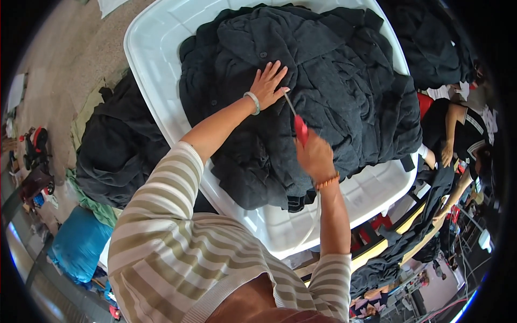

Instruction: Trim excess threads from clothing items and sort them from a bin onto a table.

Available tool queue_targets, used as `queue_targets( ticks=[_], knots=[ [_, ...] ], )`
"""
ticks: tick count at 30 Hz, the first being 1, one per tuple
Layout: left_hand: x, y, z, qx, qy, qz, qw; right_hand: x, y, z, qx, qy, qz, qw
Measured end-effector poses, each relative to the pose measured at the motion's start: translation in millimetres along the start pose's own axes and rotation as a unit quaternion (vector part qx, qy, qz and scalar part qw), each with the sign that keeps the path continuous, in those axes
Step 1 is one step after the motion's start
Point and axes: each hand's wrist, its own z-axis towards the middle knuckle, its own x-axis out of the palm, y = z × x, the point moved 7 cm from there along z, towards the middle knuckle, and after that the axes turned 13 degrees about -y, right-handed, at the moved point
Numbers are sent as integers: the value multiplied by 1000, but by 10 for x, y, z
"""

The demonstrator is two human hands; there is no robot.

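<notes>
At the far left, on the floor, lies a bright blue bundle of cloth or bag, and beside it, nearer the table, a heap of dark garments rests on a pale green sheet. Next comes the white plastic table top, a moulded slab with rounded corners, which carries a large pile of black knitted garments with small dark buttons showing on one of them. The left hand lies flat on the top of this pile, palm down, its fingers spread wide and pressing on the fabric; a pale bangle sits on the wrist, and the sleeve above it is striped in olive and cream. Just to the right, the right hand is closed around the red handle of a thin metal-bladed tool, whose slim shaft points up toward the left hand's thumb, the tip reaching the cloth just beside it. An orange beaded bracelet circles this wrist. Further right, beyond the table edge, another person's arm in a dark top reaches toward more black cloth draped over a bench.
</notes>
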Motion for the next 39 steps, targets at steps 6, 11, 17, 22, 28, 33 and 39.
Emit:
queue_targets(
  ticks=[6, 11, 17, 22, 28, 33, 39],
  knots=[
    [107, 73, 65, -8, -23, -94, 995, 17, 237, 815, -44, -30, 4, 999],
    [5, 383, 16, -27, -132, -154, 979, 39, 71, 269, -30, 85, -4, 996],
    [-145, 104, -674, -124, -162, -118, 972, -66, -102, -573, 32, 70, 63, 995],
    [-156, 337, -955, -303, -94, -151, 936, -24, 3, -876, 34, 33, 74, 996],
    [-292, 430, -912, -340, -84, -248, 903, 58, 168, -1153, -22, 54, 133, 989],
    [-938, -662, -866, -131, -70, -294, 944, 1, -331, -1331, 89, -65, 147, 983],
    [-1260, -2792, -1969, 368, 144, -298, 869, -208, -1106, -1895, 207, -147, 188, 949]
  ],
)
